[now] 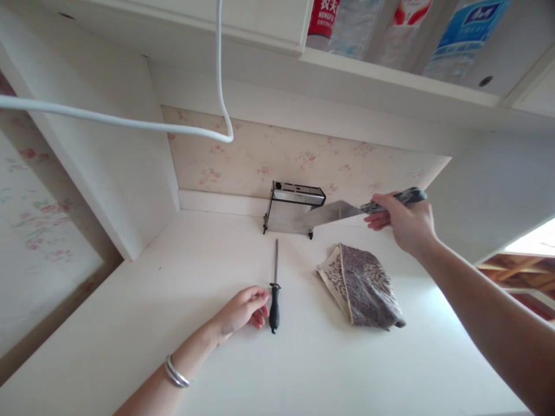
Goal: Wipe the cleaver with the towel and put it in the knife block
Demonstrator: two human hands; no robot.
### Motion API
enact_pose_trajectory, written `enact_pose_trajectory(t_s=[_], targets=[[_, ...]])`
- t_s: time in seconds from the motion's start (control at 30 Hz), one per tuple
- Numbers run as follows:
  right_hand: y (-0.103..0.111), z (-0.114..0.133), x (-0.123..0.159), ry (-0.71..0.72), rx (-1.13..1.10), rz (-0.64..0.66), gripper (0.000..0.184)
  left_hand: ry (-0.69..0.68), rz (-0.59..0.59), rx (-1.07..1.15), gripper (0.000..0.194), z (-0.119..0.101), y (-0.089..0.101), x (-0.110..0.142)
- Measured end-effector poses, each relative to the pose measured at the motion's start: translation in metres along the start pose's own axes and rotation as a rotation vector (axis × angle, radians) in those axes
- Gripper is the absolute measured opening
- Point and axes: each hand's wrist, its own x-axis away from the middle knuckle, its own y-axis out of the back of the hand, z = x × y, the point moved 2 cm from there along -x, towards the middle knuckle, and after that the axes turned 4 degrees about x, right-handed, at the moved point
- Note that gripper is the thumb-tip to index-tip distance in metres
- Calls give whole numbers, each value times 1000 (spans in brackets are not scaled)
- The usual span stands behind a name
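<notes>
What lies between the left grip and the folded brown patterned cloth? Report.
The black-handled slim steel rod lies beside the left grip; then bare white tabletop runs to the cloth, as the head view shows.

Knife [336, 214] blade blurred; can't tell where its tip ends vs. the stand [299, 197] it overlaps. R hand [410, 221] covers pt of the handle. L hand [248, 309]: some fingers partly hidden, unclear if they touch the rod [274, 309]. L forearm [158, 384] cut off at near edge, R forearm [489, 323] near right. Cable [130, 122] runs off left + far edges. Bottles [466, 37], far right: tops cut off, small print illegible. Speck [160, 268], left: too tiny to ID.
</notes>
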Motion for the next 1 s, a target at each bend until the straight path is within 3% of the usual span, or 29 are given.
enact_pose_trajectory(t_s=[0.13,0.4,0.73,1.0], targets=[[-3,22,-39,98,-124,-147,21,11,10,-2,34,0,0,0],[-19,20,-97,78,-137,-170,22,7,62,-16,31,3,4,-2],[-18,11,-113,-43,-112,-142,24,24,82,-29,32,5,7,-3],[-20,21,-119,-76,-51,-116,31,25,86,-52,30,1,5,-1]])
